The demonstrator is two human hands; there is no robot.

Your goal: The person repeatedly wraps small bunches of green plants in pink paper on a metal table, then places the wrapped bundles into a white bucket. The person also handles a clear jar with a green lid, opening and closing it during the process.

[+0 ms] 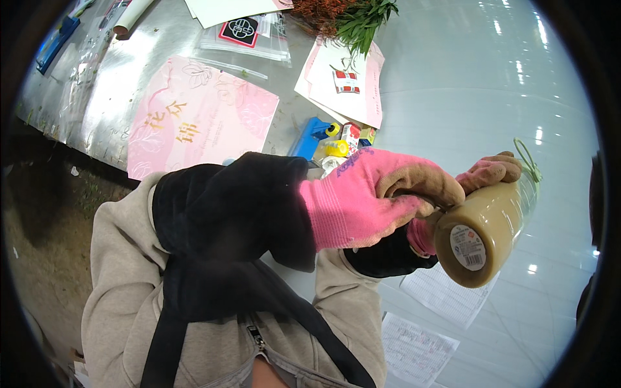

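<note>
A clear bottle (478, 233) of brown contents lies tilted in my right hand (490, 172), its base with a round white printed label turned toward me. That hand wears a pink glove with brown-coated fingers, which wrap over the far side; the bottle hides much of it. A pale green cord loop (526, 155) hangs at the bottle's top end. My left hand (388, 194), gloved alike, reaches across to the right. Its curled fingers and thumb come together against the bottle's near side. Whether something is pinched between them is hidden.
A metal table (114, 80) holds a pink printed sheet (204, 116), plastic bags (247, 46), a blue tape dispenser (310, 138) with yellow tape (336, 148), and small boxes (350, 136). Green and reddish plant stems (361, 24) lie on white cards (342, 89). Printed papers (419, 347) rest at lower right.
</note>
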